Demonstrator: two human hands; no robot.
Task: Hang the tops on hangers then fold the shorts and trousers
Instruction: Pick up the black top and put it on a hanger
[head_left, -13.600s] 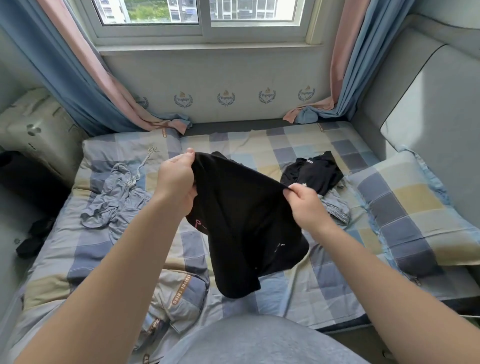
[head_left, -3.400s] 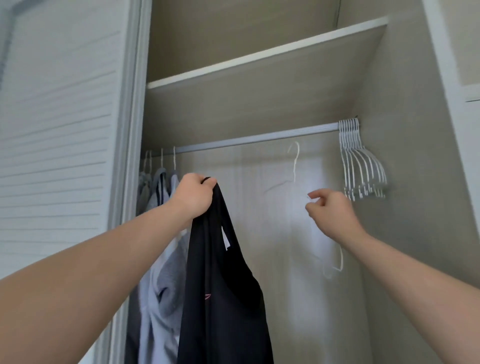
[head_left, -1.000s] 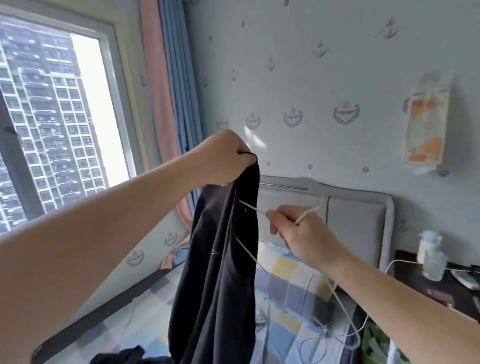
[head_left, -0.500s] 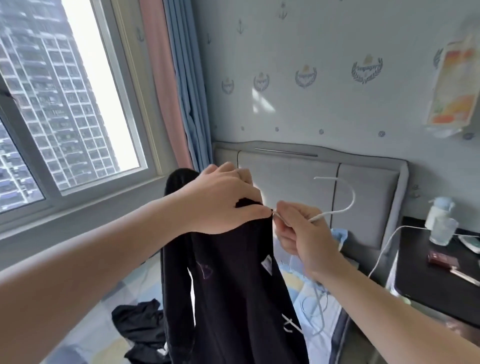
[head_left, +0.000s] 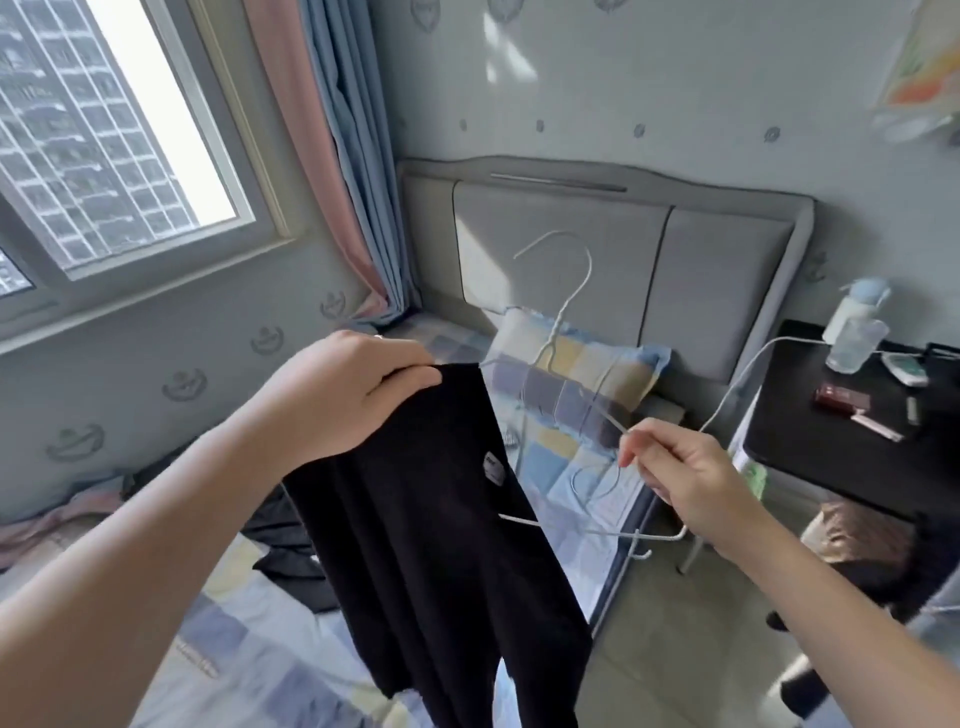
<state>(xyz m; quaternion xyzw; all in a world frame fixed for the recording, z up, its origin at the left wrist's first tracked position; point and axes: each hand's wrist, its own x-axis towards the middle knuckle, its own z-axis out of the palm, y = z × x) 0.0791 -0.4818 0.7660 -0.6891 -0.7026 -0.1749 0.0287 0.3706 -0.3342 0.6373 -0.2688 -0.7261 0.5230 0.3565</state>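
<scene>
Black top (head_left: 441, 545) hangs toward 6 o'clock from the left hand (head_left: 353, 400), which grips its upper edge. At 3 o'clock, apart from it, the right hand (head_left: 685, 473) pinches a white wire hanger (head_left: 571, 296) whose left end reaches the cloth, above the bed (head_left: 249, 670).

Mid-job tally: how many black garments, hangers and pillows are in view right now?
Black garments: 2, the black top gripped by the left hand and a black heap on the bed
Hangers: 1, the white wire hanger held by the right hand
Pillows: 1, the checked pillow
Total: 4
</scene>
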